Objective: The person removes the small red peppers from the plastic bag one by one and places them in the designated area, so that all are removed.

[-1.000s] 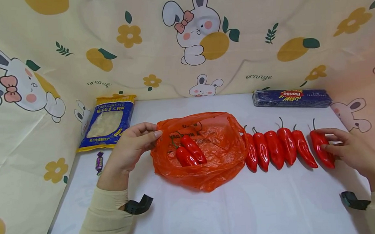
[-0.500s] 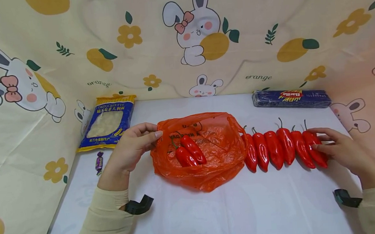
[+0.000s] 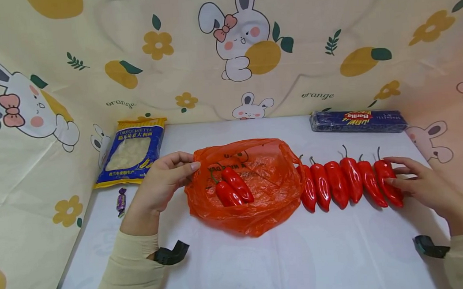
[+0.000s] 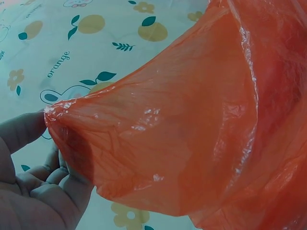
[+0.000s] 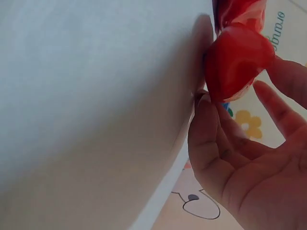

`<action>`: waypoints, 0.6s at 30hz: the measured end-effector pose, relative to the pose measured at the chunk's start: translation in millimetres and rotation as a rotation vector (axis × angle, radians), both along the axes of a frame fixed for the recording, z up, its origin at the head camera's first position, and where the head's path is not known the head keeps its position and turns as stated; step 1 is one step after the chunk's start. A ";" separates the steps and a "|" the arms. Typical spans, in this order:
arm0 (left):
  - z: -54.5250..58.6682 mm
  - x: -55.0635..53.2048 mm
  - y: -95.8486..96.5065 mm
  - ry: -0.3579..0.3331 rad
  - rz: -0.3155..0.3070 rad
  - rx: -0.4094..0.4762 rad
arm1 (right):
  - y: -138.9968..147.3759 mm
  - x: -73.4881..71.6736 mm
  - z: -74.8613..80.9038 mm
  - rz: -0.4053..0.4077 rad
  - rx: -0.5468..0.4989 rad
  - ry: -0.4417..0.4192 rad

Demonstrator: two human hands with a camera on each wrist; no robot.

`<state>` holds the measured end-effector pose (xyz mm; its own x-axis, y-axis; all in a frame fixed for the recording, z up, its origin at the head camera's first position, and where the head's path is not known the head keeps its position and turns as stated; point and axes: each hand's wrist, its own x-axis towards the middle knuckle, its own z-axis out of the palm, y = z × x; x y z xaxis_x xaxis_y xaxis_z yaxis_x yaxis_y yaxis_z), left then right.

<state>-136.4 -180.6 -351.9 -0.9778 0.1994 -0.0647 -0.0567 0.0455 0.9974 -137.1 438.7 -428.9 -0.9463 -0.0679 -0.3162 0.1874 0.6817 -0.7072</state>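
Note:
My left hand [image 3: 166, 177] pinches the left edge of a thin orange-red plastic bag [image 3: 260, 220], its mouth spread wide. Two red peppers [image 3: 238, 184] with green stems lie inside. In the left wrist view, thumb and fingers draw the bag [image 4: 163, 124] into a taut corner. To the bag's right, several glossy red peppers [image 3: 339, 184] stand in a row, stems toward the back. My right hand [image 3: 421, 181] holds the rightmost red pepper [image 3: 386, 181], which lies slanted close beside its neighbour. In the right wrist view this pepper [image 5: 240, 60] sits between thumb and fingers.
A blue and yellow bag of orecchiette [image 3: 130, 153] lies at the back left, a purple-wrapped candy [image 3: 121, 202] in front of it. A dark blue spaghetti pack [image 3: 357, 122] lies at the back right. Printed cloth [image 3: 194, 54] walls the white table [image 3: 294, 260].
My right hand has moved left, bringing the rightmost pepper against the row and narrowing the gap there. My left hand has stayed on the bag's edge.

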 end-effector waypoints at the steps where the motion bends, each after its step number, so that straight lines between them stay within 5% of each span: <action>1: 0.2 0.2 -0.1 0.001 -0.002 0.000 | -0.1 0.4 0.3 -0.004 0.009 0.002; 18: -0.2 1.4 1.2 0.000 0.002 0.012 | -4.6 3.6 2.1 0.025 0.020 -0.011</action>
